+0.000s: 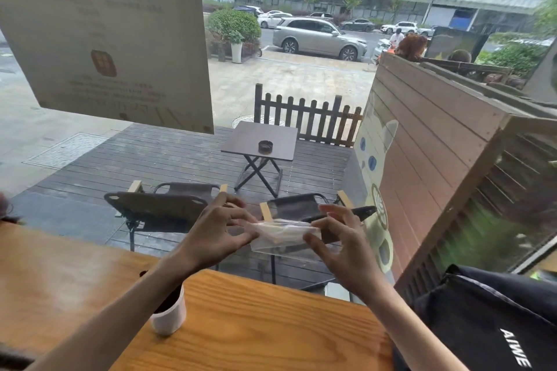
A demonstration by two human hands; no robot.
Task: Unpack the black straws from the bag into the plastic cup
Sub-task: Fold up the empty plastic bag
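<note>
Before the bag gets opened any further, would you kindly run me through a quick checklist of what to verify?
1. Bag held on both sides: ok. The left hand and right hand each pinch an end of the clear bag.
2. Cup upright on the wooden table: ok. The plastic cup stands under the left forearm.
3. Cup within easy reach: ok, near the left elbow side.
4. Bag over the table: not ok, it is held out past the far edge.
5. Bag mouth open: cannot tell.
6. Black straws inside the bag: cannot tell; its contents look pale and blurred.
</note>
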